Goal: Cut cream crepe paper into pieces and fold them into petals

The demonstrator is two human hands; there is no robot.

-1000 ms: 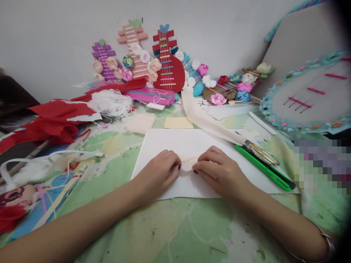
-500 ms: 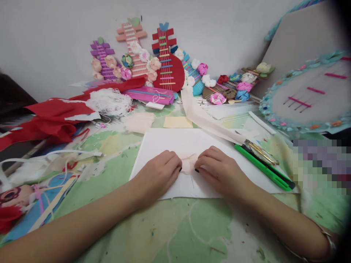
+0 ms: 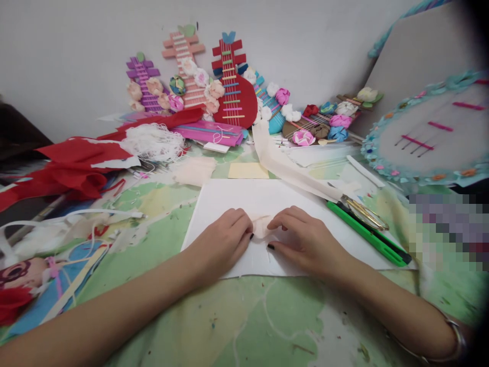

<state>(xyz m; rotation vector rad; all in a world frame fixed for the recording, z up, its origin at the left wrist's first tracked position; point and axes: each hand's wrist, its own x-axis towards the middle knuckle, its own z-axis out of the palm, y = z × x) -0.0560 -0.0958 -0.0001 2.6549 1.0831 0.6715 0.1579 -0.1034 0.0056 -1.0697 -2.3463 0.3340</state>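
A small piece of pale peach crepe-like paper (image 3: 261, 227) is held low over a white board (image 3: 223, 196). My left hand (image 3: 226, 239) pinches its left side, thumb and fingers pressed together. On the other side, my right hand (image 3: 311, 240) has its thumb apart from its fingers, with the fingertips at the paper's right edge; I cannot tell whether they touch it. Right of that hand, a green utility knife (image 3: 369, 234) lies across the board's edge beside gold-handled scissors (image 3: 364, 211). A long pale strip (image 3: 290, 171) runs to the scissors.
Small lute-shaped crafts, one of them red (image 3: 237, 99), lean on the wall. Red fabric (image 3: 72, 165) and white thread (image 3: 155, 141) lie left. A round translucent fan-like piece (image 3: 420, 135) stands right. A yellow paper (image 3: 248, 171) lies behind the board on the green tablecloth (image 3: 198, 321).
My right thumb and fingers have parted from their pinch on the paper. The paper looks more bunched toward my left hand, which has barely moved.
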